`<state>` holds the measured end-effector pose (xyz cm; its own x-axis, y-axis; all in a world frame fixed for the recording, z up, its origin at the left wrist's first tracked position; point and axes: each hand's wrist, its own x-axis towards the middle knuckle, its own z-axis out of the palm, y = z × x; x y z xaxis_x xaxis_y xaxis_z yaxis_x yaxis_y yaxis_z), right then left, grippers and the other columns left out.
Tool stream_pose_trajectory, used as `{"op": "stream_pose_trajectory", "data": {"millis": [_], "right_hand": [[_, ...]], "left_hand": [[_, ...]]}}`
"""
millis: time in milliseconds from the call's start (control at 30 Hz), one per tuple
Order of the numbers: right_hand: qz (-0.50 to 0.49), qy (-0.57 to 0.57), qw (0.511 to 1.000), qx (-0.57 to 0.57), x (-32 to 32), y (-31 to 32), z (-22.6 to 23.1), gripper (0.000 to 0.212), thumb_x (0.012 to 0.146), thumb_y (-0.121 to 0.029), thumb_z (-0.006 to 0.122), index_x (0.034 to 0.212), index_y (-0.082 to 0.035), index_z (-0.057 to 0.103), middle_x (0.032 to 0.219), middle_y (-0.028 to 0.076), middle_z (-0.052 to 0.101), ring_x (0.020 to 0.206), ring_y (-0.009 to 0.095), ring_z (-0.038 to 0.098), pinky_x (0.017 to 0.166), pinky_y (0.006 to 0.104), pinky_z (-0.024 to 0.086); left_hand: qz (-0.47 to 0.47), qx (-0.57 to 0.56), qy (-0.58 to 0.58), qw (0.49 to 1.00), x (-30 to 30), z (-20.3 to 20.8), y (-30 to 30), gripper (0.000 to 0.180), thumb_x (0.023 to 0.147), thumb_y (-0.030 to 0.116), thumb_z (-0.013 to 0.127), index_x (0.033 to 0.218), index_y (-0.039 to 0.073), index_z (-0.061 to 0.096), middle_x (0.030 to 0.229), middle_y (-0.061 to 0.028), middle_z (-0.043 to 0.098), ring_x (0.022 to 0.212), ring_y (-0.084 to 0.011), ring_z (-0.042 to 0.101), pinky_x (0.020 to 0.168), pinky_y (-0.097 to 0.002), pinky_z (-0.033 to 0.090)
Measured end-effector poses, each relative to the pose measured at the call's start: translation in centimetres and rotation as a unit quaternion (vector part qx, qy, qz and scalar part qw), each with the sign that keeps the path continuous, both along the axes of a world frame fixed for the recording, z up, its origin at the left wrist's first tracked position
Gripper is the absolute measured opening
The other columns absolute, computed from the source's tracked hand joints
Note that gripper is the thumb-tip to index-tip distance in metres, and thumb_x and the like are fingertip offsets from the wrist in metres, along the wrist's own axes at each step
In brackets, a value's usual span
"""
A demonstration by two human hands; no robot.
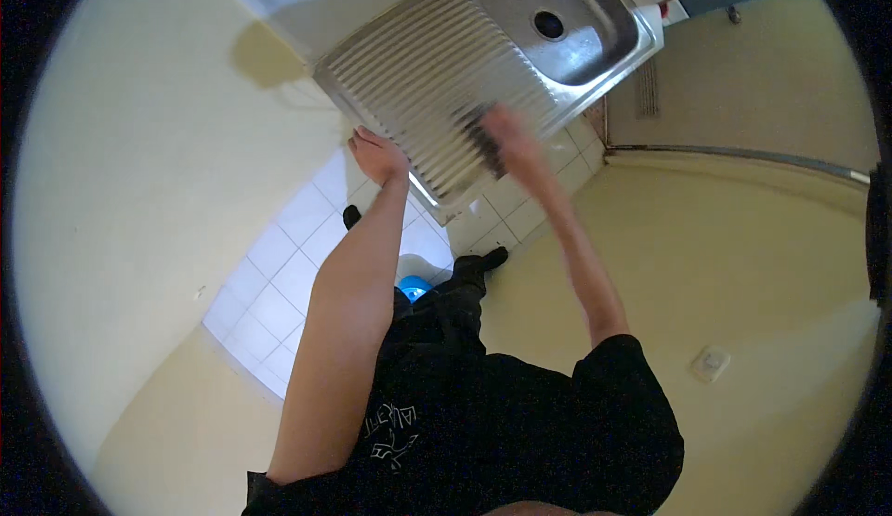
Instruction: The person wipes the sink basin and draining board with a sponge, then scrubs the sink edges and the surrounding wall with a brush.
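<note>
A stainless steel sink unit has a ribbed drainboard [437,61] and a basin [595,14] with a dark round drain [548,25]. My left hand [376,156] rests at the drainboard's left edge, fingers stretched out and apart from any loose object. Over the ribs near the front, my right hand [514,135] is smeared by motion. Beneath and beside its fingers shows a dark, blurred, brush-like thing [481,143], which that hand appears to grip against the metal. Its exact kind is too blurred to tell.
Pale walls [167,144] close in on the left and right. White floor tiles [279,284] lie below, with a blue object [414,287] by my legs. A brownish door-like panel [743,79] stands at the far right. A white wall fitting [711,364] is on the right wall.
</note>
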<state>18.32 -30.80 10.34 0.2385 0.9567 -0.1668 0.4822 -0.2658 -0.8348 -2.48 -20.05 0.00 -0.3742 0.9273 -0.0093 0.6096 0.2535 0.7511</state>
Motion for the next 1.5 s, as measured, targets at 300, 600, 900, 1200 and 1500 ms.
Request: {"op": "stream_pose_trajectory", "data": {"millis": [300, 600, 900, 1200, 1500], "right_hand": [[0.128, -0.284, 0.928, 0.204, 3.7, -6.7, -7.4, 0.043, 0.092, 0.0, 0.055, 0.134, -0.008, 0.057, 0.143, 0.017, 0.051, 0.136, 0.037, 0.044, 0.117, 0.0468, 0.031], [-0.122, -0.136, 0.957, 0.226, 21.5, 0.2, -6.9, 0.034, 0.092, -0.004, 0.055, 0.125, -0.005, 0.064, 0.132, 0.018, 0.058, 0.123, 0.035, 0.053, 0.109, 0.0402, 0.04], [-0.143, -0.261, 0.872, 0.388, 25.6, -2.1, -10.6, 0.049, 0.082, 0.013, 0.049, 0.125, -0.007, 0.064, 0.132, 0.016, 0.059, 0.132, 0.036, 0.048, 0.113, 0.0418, 0.036], [-0.094, -0.198, 0.927, 0.304, 13.4, -4.8, -8.7, 0.052, 0.085, 0.011, 0.048, 0.132, -0.009, 0.059, 0.139, 0.013, 0.054, 0.138, 0.034, 0.042, 0.119, 0.048, 0.025], [-0.036, -0.215, 0.933, 0.288, 15.6, -4.1, -8.3, 0.051, 0.085, 0.011, 0.05, 0.13, -0.009, 0.06, 0.138, 0.011, 0.053, 0.135, 0.032, 0.044, 0.118, 0.042, 0.031]], "left_hand": [[0.002, 0.016, 0.002, 1.0, 1.1, 0.8, -0.6, 0.048, 0.106, 0.027, 0.028, 0.103, -0.01, 0.058, 0.106, -0.0324, 0.057, 0.096, -0.0502, 0.054, 0.085, -0.0551, 0.044], [0.01, 0.034, 0.029, 0.999, -0.5, -0.5, 0.6, 0.052, 0.105, 0.029, 0.027, 0.103, -0.01, 0.06, 0.104, -0.0326, 0.059, 0.096, -0.0508, 0.056, 0.085, -0.0561, 0.045], [-0.036, 0.005, 0.012, 0.999, 1.8, 0.6, -0.9, 0.055, 0.105, 0.032, 0.026, 0.102, -0.011, 0.06, 0.104, -0.0324, 0.06, 0.098, -0.0505, 0.055, 0.086, -0.0557, 0.045], [-0.004, 0.002, 0.067, 0.998, 0.5, -0.7, 0.5, 0.06, 0.105, 0.033, 0.025, 0.094, -0.012, 0.063, 0.099, -0.033, 0.062, 0.091, -0.0518, 0.058, 0.083, -0.0575, 0.046], [0.004, 0.029, 0.088, 0.996, 0.2, -0.3, 0.5, 0.063, 0.105, 0.036, 0.026, 0.095, -0.011, 0.066, 0.097, -0.0343, 0.066, 0.093, -0.0526, 0.061, 0.081, -0.0595, 0.047]]}}
